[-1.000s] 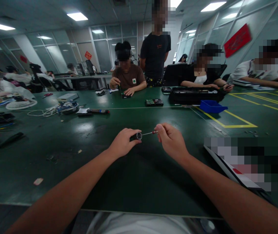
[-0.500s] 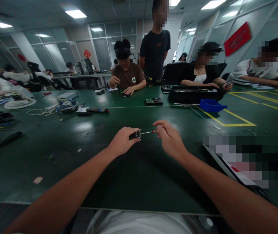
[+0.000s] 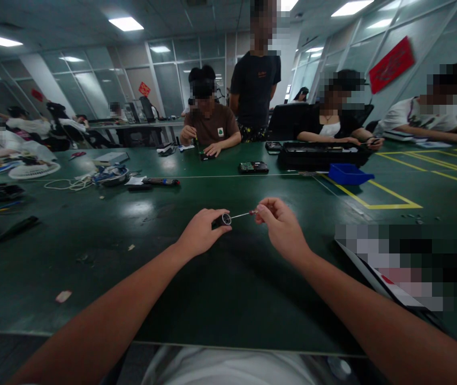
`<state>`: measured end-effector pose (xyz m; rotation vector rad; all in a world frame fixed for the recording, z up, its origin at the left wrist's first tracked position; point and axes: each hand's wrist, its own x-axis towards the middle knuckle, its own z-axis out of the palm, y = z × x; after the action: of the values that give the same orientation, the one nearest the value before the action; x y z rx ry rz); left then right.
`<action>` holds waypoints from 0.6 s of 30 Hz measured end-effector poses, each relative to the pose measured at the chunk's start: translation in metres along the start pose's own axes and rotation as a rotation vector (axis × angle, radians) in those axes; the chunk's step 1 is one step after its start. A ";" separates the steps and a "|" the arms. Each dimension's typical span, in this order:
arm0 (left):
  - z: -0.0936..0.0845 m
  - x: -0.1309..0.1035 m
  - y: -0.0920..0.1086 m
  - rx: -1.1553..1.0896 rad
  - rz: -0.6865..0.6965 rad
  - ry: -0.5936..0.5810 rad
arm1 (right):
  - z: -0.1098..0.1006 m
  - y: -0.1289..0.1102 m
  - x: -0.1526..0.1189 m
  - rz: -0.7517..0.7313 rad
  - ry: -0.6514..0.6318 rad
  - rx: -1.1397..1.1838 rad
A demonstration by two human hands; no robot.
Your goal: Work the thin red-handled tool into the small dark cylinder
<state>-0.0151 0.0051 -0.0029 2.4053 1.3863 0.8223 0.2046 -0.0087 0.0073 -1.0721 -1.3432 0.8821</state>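
Observation:
Between thumb and fingers, my left hand [image 3: 199, 233] grips a small black cylindrical part [image 3: 225, 219] with a pale ring round its open end, which faces right. My right hand [image 3: 281, 227] pinches the red handle of a thin screwdriver [image 3: 241, 215]. The screwdriver's metal shaft points left, and its tip meets the end of the cylinder; whether it sits inside a screw there is too small to tell. Both hands are held over the green table [image 3: 228, 299], and most of the cylinder is hidden by my left fingers.
A blue tray [image 3: 349, 174] and a long black casing [image 3: 320, 155] lie at the far right. A circuit board device [image 3: 253, 167] sits ahead, tangled cables [image 3: 108, 175] to the left. Another screwdriver [image 3: 15, 229] is at far left. Co-workers sit opposite.
My right fingers have curled in closer around the screwdriver's handle, the forefinger no longer stretched out. The shaft now slants slightly more. My left hand holds its place.

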 end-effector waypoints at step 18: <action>0.000 0.003 -0.004 0.081 0.099 -0.004 | 0.000 0.014 0.007 0.067 0.062 0.147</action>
<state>-0.0163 0.0098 -0.0038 2.5539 1.3325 0.7988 0.2068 0.0019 -0.0036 -1.0270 -1.1782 0.9736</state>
